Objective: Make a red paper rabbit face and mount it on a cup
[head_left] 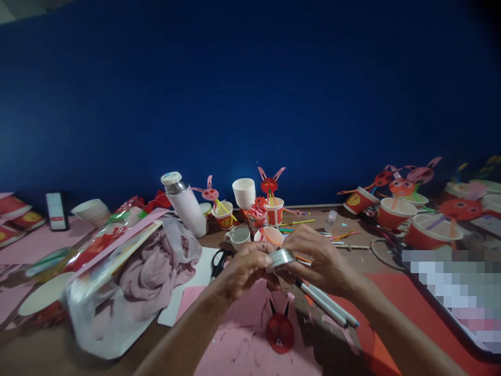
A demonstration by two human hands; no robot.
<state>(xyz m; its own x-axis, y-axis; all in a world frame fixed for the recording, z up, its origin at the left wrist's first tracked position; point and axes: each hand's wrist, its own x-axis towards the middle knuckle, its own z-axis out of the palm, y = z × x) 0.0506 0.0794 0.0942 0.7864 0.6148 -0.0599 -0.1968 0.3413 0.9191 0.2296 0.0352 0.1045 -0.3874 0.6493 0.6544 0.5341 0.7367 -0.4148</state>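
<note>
A roll of clear tape (281, 259) is held up between my two hands above the desk. My left hand (248, 265) is closed on its left side, and the fingers of my right hand (313, 253) grip its right side. Below them lies a red paper rabbit face (280, 334) with dark pointed ears, on a marked pink sheet (238, 339). Just behind my hands stands a paper cup (269, 235) with an orange strip inside. White marker pens (331, 305) lie under my right wrist, and black-handled scissors (218, 262) lie beyond my left forearm.
At the back stand a white flask (186, 206), a mug (238, 236), stacked cups (243, 193) and cups with paper rabbits (275, 209). A plastic bag with cloth (144, 282) fills the left. To the right are red paper (385, 297), a blurred-out screen (457, 297) and several decorated cups (397, 211).
</note>
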